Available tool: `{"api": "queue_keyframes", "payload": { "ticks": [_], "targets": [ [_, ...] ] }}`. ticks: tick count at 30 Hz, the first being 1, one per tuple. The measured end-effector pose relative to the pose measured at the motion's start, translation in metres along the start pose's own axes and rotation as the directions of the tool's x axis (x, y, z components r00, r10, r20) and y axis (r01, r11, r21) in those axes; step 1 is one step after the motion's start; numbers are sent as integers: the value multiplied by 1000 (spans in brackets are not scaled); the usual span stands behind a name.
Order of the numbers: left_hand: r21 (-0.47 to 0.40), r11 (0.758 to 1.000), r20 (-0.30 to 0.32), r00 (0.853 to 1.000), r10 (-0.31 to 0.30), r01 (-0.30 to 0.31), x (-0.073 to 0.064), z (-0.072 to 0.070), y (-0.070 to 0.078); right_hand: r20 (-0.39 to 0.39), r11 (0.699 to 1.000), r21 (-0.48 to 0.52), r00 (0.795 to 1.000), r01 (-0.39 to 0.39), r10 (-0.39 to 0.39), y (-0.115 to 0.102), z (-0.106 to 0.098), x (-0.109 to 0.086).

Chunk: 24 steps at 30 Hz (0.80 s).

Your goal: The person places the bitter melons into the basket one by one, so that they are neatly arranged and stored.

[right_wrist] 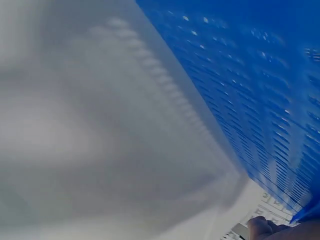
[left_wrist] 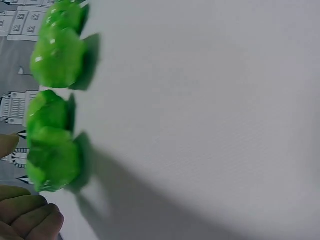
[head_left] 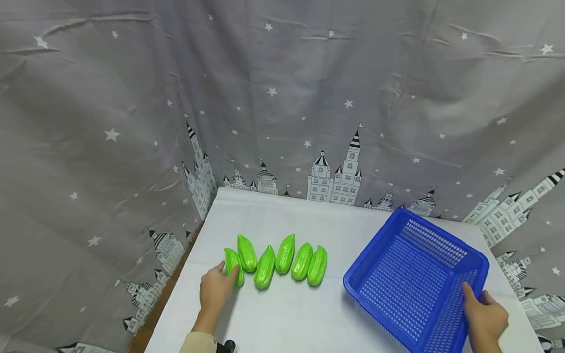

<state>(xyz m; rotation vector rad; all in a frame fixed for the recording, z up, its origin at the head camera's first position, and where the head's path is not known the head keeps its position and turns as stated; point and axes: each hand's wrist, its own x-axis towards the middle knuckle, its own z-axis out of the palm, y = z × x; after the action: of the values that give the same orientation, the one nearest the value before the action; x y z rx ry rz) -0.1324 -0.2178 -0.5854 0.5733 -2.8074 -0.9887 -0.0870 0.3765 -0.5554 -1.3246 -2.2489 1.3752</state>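
Several glossy green gourds (head_left: 265,267) lie side by side in a loose row on the white table, tapered tips pointing away. My left hand (head_left: 215,289) is at the leftmost gourd (head_left: 232,262), its thumb over the right edge and its fingers beside the left edge. In the left wrist view, the blunt end of that gourd (left_wrist: 52,160) shows just beyond the thumb and bent fingers. On the right, my right hand (head_left: 485,316) grips the right rim of a blue plastic basket (head_left: 353,267), thumb inside the wall. The basket holds nothing and sits askew, its mesh side (right_wrist: 260,100) over the table.
The white table (head_left: 304,314) meets a grey curtain (head_left: 273,117) printed with stars and castles along its back. More curtain hangs at the left and right sides. A dark object (head_left: 228,345) shows beside the left sleeve (head_left: 198,342).
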Motion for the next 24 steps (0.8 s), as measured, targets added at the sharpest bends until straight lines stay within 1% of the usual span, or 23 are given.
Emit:
{"api": "queue_keyframes", "payload": {
  "ticks": [1,3,6,12,15,17,20,22,24],
  "targets": [
    [-1,1000,6,1000,2,-2,-2,1,-1,12,1000,14,1000,-14,14,2,1,0],
    [1,1000,12,1000,15,-15,-5,4,-3,11,999,27,1000,-21,21,4,4,-1],
    [2,1000,10,1000,28,-28,-7,6,-4,-7,999,31,1000,-19,20,6,7,-1],
    [-2,999,-12,999,41,-41,-7,8,-6,-9,999,40,1000,-19,20,6,8,-1],
    [-12,999,-16,999,42,-42,-6,8,-6,-7,999,42,1000,-3,4,6,8,-1],
    [-20,999,-26,999,42,-43,-4,4,-6,-9,999,43,1000,7,-7,5,8,-2],
    [-23,999,-66,997,43,-45,3,-8,-2,-14,999,39,1000,15,-14,3,7,-3],
    [-20,998,-119,991,61,-64,12,-19,4,-16,999,41,1000,18,-17,3,5,-4],
    [-14,995,-168,982,90,-94,21,-29,11,-20,999,41,1000,16,-15,2,4,-4]
  ]
}}
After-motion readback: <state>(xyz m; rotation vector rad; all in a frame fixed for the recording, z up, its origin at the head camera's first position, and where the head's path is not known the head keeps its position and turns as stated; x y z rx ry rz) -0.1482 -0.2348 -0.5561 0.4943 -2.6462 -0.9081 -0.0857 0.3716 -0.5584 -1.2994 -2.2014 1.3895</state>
